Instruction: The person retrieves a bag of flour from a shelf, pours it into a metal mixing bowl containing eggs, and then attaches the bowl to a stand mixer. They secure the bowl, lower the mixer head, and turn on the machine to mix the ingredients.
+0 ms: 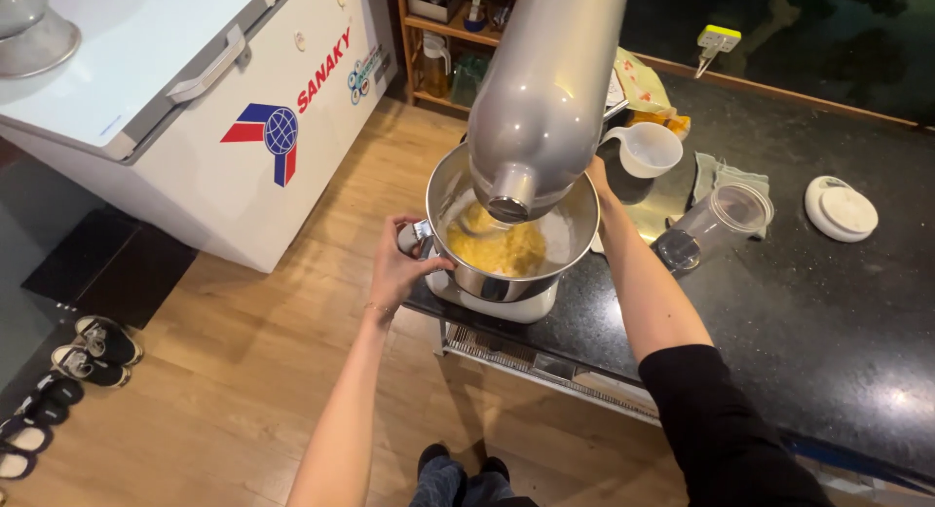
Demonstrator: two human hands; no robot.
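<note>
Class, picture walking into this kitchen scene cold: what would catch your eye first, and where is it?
The raised silver mixer head dominates the top centre, over a steel bowl of yellow dough at the black counter edge. The left hand holds the bowl's handle; the right hand reaches behind its rim.

Bare left forearm, thin bracelet (376, 310) at the wrist just behind the left hand (397, 265). Black sleeve (716, 424) pushed up past the elbow on the right arm, forearm uncovered down to the right hand (597, 179). Blue jeans (458, 484) and dark shoes (464, 460) below, seen from above.
</note>
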